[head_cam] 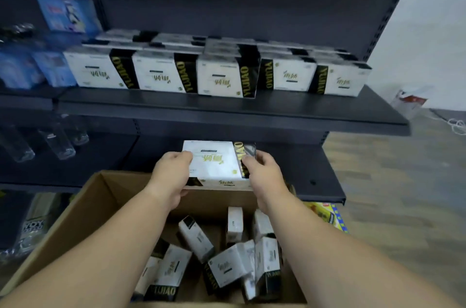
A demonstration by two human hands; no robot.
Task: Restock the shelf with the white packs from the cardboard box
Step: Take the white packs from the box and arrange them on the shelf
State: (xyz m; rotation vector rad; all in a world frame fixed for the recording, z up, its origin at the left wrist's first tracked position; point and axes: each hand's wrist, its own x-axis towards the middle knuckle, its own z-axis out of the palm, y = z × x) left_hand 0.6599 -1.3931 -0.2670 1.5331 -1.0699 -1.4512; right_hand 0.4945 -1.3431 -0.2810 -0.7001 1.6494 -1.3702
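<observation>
above the open cardboard box (83,209), both hands, left hand (171,174) and right hand (264,171), gripped one white pack (214,163) by its sides, just before the lower shelf (315,169).

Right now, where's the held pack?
Head view, centre: white pack between left hand and right hand, above the cardboard box, before the lower shelf.

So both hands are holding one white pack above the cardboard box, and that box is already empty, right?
Not quite. In the head view both hands do hold one white pack above the cardboard box, but the box is not empty: several loose packs lie inside.
</observation>
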